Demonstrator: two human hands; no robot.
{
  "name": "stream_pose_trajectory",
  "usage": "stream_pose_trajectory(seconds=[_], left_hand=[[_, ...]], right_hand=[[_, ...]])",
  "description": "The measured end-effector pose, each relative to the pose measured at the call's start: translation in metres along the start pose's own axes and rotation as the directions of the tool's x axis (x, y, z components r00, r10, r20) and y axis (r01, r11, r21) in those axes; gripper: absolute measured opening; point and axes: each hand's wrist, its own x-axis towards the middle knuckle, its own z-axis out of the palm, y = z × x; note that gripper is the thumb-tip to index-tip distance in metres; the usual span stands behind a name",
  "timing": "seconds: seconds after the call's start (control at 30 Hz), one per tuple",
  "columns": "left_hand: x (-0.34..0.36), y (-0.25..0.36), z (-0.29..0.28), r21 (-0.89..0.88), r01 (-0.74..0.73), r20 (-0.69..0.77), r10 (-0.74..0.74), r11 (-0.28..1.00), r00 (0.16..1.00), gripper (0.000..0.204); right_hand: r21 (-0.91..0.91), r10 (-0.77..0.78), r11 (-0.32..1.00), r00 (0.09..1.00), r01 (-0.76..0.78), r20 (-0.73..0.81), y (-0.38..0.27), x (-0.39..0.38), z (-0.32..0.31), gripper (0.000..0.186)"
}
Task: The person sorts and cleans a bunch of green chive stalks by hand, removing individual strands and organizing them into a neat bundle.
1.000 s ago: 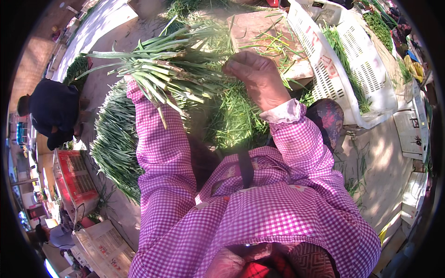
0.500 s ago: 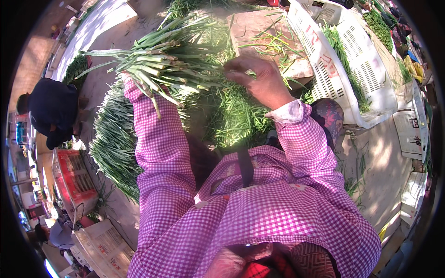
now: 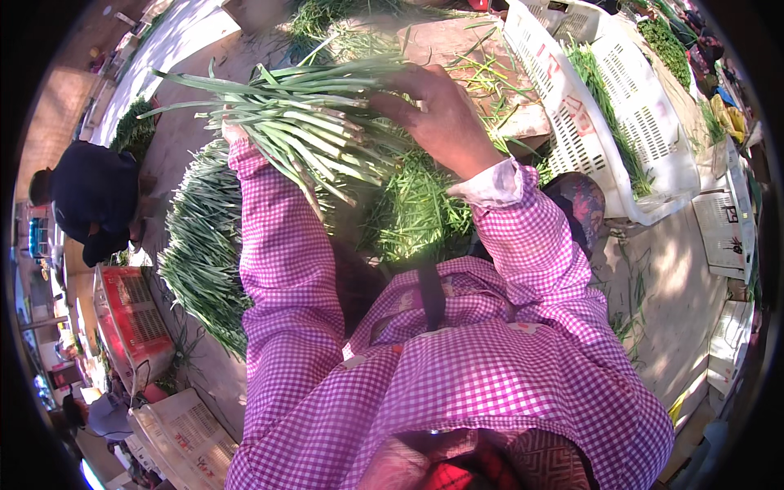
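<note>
My left hand [image 3: 235,132] is almost hidden under a thick bunch of green onions [image 3: 302,122], which it holds up from below. The leaf tips point left and the pale ends point right and down. My right hand [image 3: 437,114] is at the bunch's right side, with its fingers curled over the stalks. Both arms wear pink checked sleeves. A loose heap of the same greens [image 3: 416,212] lies right under my hands.
A long pile of greens [image 3: 196,261] runs down the left. A wooden board [image 3: 490,73] with scattered stalks lies beyond my hands. White plastic crates [image 3: 604,139] stand at the right. A person in dark clothes [image 3: 90,196] crouches at the left, near a red crate [image 3: 131,314].
The bunch has been raised a little and turned to lie more level. My right hand has shifted slightly up along the bunch's right side.
</note>
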Motion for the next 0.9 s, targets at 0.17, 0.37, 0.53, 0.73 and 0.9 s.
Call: stream_pose_trajectory(seconds=[0.17,0.37,0.53,0.73,0.9], left_hand=[[-0.003,-0.007,-0.001,-0.006,0.018,0.002,-0.018,1.000,1.000,0.031],[0.000,-0.005,0.001,-0.005,0.014,0.001,-0.014,1.000,1.000,0.031],[0.003,0.001,0.006,0.001,0.009,0.006,-0.009,1.000,1.000,0.031],[0.006,0.010,0.003,0.020,-0.006,0.003,0.006,1.000,1.000,0.030],[0.005,-0.006,0.004,0.019,0.024,0.004,-0.024,1.000,1.000,0.030]], right_hand=[[0.017,0.186,0.982,0.981,-0.187,0.052,0.005,-0.007,0.014,0.020],[0.600,0.344,0.723,0.932,-0.342,0.116,0.006,-0.007,0.006,0.015],[0.931,0.252,0.352,0.968,-0.099,0.008,0.033,-0.010,-0.063,0.013],[0.482,0.317,0.832,0.949,-0.274,-0.007,0.011,-0.011,-0.071,0.023],[0.130,0.122,0.983,0.990,-0.130,0.068,0.000,-0.006,-0.023,0.023]])
